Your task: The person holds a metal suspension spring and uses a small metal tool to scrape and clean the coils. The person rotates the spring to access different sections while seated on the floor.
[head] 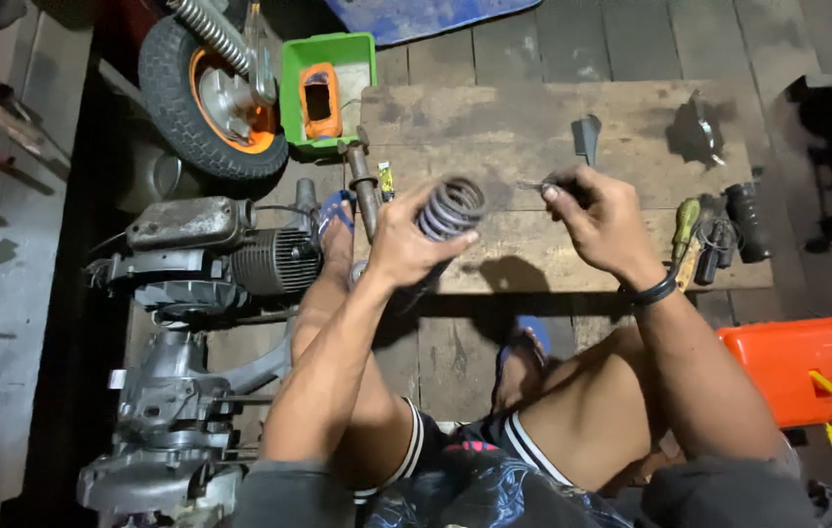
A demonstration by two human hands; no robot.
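Gripping the coil spring point(450, 207) mid-frame in the left hand point(406, 244), pinching some small metal bit point(530, 184) in the right hand point(600, 220) over the wooden board point(533, 117), probably risking the spring slipping floorward, oily fingers.

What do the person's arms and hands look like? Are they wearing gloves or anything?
No gloves: both the left hand and the right hand are bare, and the arms are bare up to grey sleeves near the shoulders. A black band circles the right wrist. No rings or watch show.
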